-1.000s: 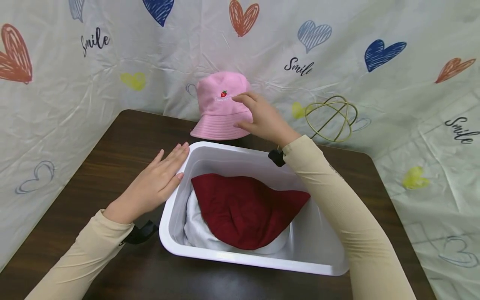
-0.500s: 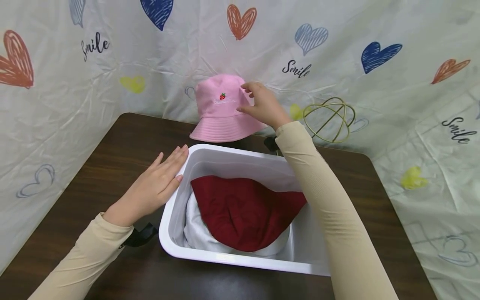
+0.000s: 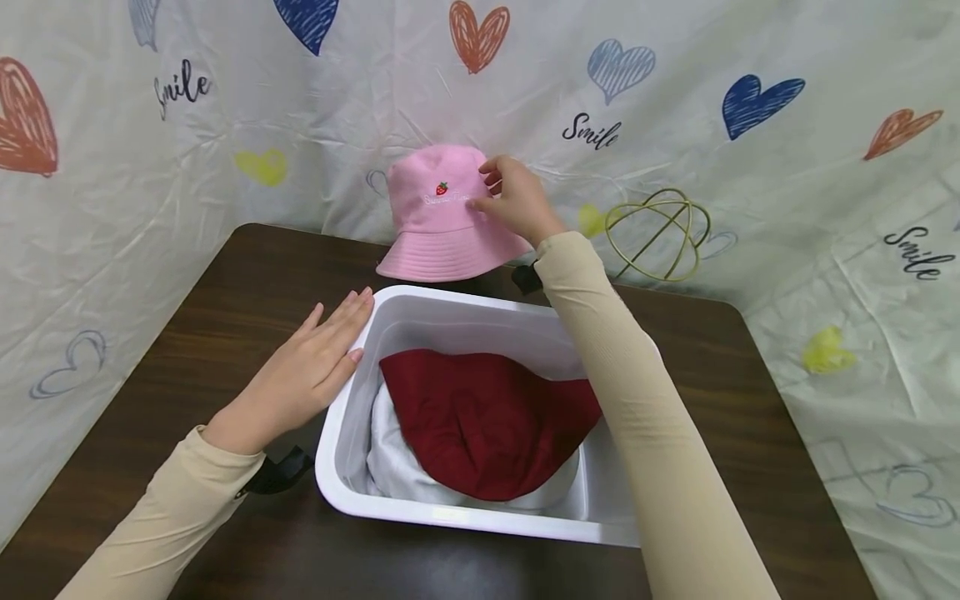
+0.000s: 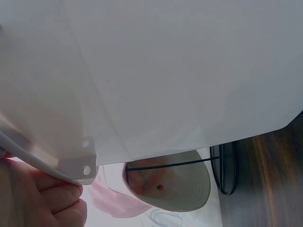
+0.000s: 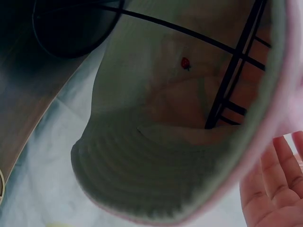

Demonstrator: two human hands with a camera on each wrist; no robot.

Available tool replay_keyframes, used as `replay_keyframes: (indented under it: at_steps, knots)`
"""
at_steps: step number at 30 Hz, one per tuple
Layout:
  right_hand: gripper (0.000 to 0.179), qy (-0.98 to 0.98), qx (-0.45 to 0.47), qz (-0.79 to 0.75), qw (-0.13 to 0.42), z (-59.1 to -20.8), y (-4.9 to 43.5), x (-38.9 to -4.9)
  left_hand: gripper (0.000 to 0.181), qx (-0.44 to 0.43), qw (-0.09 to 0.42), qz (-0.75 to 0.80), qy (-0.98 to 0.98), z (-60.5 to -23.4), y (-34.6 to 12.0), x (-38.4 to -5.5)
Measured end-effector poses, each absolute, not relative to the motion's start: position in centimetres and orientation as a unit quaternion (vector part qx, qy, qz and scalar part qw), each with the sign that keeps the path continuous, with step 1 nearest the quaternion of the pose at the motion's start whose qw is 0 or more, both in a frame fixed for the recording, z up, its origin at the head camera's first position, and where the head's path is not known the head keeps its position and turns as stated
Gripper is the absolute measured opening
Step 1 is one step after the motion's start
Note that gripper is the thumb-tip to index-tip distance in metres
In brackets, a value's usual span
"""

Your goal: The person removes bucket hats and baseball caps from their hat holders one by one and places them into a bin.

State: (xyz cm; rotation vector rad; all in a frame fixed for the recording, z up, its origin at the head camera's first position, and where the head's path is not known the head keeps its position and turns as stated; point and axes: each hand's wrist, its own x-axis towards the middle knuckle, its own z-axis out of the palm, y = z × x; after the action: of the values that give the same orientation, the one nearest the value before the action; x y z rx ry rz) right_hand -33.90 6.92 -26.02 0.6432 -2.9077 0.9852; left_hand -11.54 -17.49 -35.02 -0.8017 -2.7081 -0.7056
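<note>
A pink bucket hat (image 3: 442, 208) with a strawberry motif stands at the back of the table. Black wire bars (image 5: 227, 71) run inside it in the right wrist view. My right hand (image 3: 517, 200) is at the right side of its crown, thumb and fingers bent around that side without a visible dent in the cloth. My left hand (image 3: 300, 367) rests with straight fingers on the left rim of a white plastic bin (image 3: 457, 298). Inside the bin, a dark red bucket hat (image 3: 480, 417) lies over a white hat-like fabric piece (image 3: 397, 458).
A gold wire stand (image 3: 652, 237) rises behind the bin, right of the pink hat. The dark wooden table (image 3: 225, 317) reaches a white curtain (image 3: 300, 108) printed with hearts. My right forearm crosses over the bin's right side.
My right hand has moved left and forward, from in front of the pink hat round to its right side, fingers bending a little more. The left hand stays on the rim.
</note>
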Motion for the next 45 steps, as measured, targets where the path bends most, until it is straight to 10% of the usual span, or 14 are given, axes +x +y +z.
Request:
replay_keyframes:
  at_steps: [45]
  knots:
    - [0.013,-0.927,0.134,0.321,0.142,-26.5,6.2,-33.7,0.058,-0.287,0.143,-0.221,-0.921,-34.7,-17.8,-11.2]
